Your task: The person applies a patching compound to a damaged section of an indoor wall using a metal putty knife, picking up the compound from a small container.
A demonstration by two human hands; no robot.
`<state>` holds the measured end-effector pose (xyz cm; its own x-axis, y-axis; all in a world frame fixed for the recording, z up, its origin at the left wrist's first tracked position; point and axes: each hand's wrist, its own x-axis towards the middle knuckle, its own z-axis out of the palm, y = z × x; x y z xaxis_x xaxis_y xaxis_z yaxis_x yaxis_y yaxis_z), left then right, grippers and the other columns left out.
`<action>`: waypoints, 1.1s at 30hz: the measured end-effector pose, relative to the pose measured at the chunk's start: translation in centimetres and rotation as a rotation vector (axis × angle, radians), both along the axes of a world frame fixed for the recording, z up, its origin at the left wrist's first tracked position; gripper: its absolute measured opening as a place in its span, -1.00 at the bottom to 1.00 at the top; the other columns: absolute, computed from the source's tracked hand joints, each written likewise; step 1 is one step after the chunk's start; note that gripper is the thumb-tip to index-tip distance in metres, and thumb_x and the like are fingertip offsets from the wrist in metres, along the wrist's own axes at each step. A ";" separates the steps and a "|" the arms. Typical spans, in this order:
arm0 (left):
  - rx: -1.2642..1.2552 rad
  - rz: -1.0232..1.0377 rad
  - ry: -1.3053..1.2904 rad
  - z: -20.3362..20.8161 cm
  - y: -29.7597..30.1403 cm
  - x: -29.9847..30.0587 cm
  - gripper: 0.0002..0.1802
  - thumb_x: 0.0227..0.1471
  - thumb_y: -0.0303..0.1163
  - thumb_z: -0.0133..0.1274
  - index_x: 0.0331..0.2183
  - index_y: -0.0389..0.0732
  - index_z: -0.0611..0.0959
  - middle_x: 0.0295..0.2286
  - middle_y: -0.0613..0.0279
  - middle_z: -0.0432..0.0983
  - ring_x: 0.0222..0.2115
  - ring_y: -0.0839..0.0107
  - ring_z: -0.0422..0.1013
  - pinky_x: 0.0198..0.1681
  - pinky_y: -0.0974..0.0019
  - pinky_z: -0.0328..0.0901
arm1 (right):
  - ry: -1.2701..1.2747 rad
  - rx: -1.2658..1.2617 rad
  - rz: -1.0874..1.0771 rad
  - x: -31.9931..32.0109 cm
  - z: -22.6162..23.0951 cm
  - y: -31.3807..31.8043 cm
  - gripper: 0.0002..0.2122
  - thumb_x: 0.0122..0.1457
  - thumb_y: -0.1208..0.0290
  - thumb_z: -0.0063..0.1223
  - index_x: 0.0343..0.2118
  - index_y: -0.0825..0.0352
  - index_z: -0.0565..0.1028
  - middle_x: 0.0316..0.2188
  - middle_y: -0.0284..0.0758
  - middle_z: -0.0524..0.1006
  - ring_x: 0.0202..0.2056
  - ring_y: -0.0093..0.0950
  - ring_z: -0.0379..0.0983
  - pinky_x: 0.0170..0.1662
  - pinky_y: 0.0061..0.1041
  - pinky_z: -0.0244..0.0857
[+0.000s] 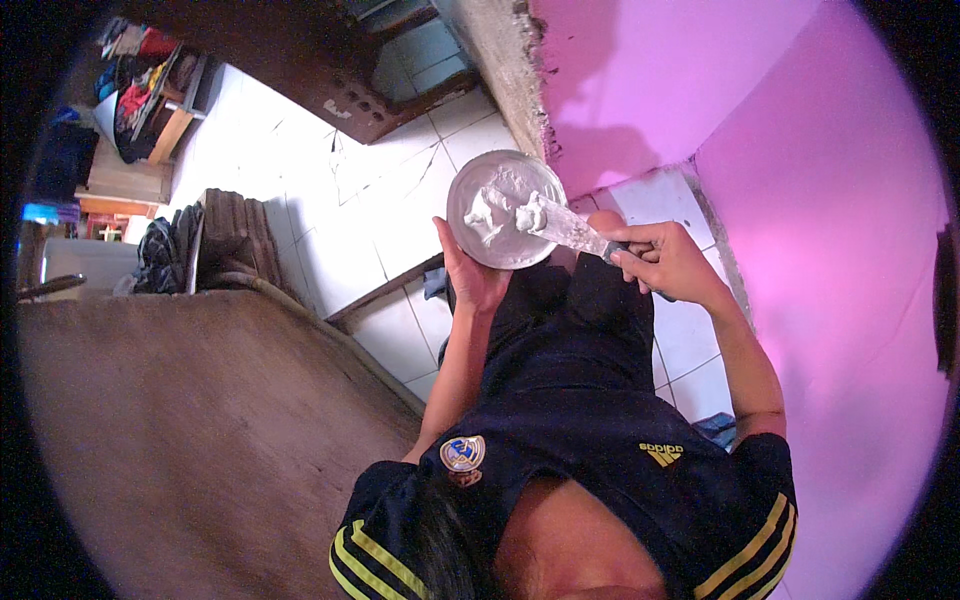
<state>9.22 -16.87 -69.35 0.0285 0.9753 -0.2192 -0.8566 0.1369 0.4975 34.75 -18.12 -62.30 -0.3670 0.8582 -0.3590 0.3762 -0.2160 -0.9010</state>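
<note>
My left hand (474, 276) grips a round metal bowl (460, 222) from its left underside, thumb along the outer wall. White paste (490, 215) lies in the bowl in soft lumps. My right hand (665, 262) is closed round the dark handle of a putty knife (580, 234). The knife's blade is coated with white paste and reaches over the bowl's right rim, with a lump of paste at its tip. Whether the tip touches the paste below it I cannot tell.
A pink wall (830, 200) rises close on my right, and its rough, broken edge (530, 90) stands beyond the bowl. A large brown wooden panel (200, 400) fills the lower left. White floor tiles (340, 220) step down at an edge. Dark furniture (350, 100) stands farther off.
</note>
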 end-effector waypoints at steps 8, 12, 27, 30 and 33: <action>-0.088 -0.101 0.165 -0.3 -0.9 1.2 -0.18 0.07 0.30 -0.34 0.14 -0.13 0.18 0.07 0.14 0.18 0.07 0.19 0.17 0.11 0.01 0.10 | -0.323 0.704 -0.006 1.1 -1.9 -1.4 -0.71 0.02 0.39 0.08 -0.13 0.18 0.52 -0.57 -0.24 0.50 -0.60 -0.36 0.43 -0.54 -0.42 0.29; -0.102 -0.161 0.161 -0.9 -1.0 2.7 -0.29 0.10 0.24 -0.34 0.10 -0.06 0.24 0.04 0.16 0.21 0.06 0.22 0.18 0.10 0.03 0.13 | -0.443 0.780 -0.057 0.2 -1.9 -2.9 -0.75 0.01 0.39 0.06 -0.19 0.13 0.53 -0.64 -0.22 0.43 -0.56 -0.22 0.43 -0.48 -0.28 0.31; -0.185 -0.247 -0.127 -0.1 0.6 6.0 -0.28 0.07 0.19 -0.20 0.08 -0.15 0.32 0.02 0.08 0.29 0.02 0.08 0.25 0.07 -0.08 0.17 | 0.605 -0.102 -0.124 9.0 -4.2 0.0 -0.67 0.15 0.48 -0.03 -0.01 0.41 0.38 -0.62 -0.36 0.44 -0.69 -0.69 0.32 -0.63 -0.71 0.22; -0.221 -0.304 -0.217 0.4 1.2 5.0 -0.29 0.08 0.18 -0.20 0.07 -0.16 0.33 0.01 0.06 0.31 0.00 0.06 0.27 0.06 -0.11 0.17 | 0.687 -0.149 -0.151 8.8 -4.6 -0.3 -0.65 0.15 0.50 -0.04 0.02 0.40 0.34 -0.60 -0.35 0.45 -0.68 -0.68 0.33 -0.63 -0.70 0.22; -0.206 -0.351 -0.172 0.8 2.0 3.2 -0.28 0.08 0.17 -0.20 0.08 -0.17 0.31 0.02 0.05 0.29 0.02 0.06 0.25 0.07 -0.11 0.17 | 0.779 -0.115 -0.180 6.8 -4.9 -0.5 -0.63 0.15 0.50 -0.06 0.03 0.42 0.32 -0.58 -0.32 0.45 -0.69 -0.66 0.33 -0.63 -0.70 0.22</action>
